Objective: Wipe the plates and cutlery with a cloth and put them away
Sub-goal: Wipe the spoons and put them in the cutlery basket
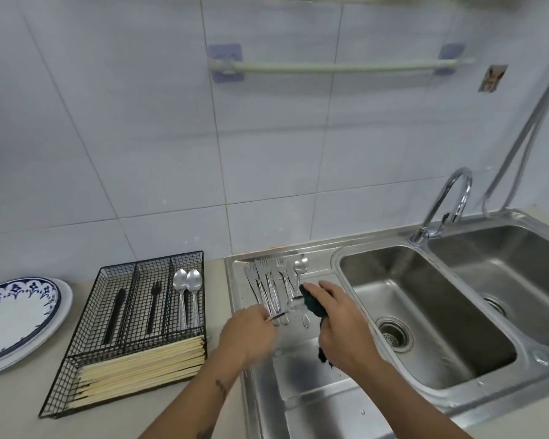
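Two hands: right hand grips dark crumpled cloth.

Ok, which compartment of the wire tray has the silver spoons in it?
The rightmost upright compartment of the wire tray, holding two silver spoons; the others hold black cutlery or chopsticks.

— Any readable text, label, brand or number anywhere?
— None. Small rectangular sticker on the white tiled wall carries a brownish picture only, too blurred for letters.
— On the round white plate with the blue floral rim?
— Ornament only, no writing.
— On the curved chrome tap or the stainless steel double sink?
— No brand mark legible.
— On the black wire cutlery tray?
— Nothing printed.
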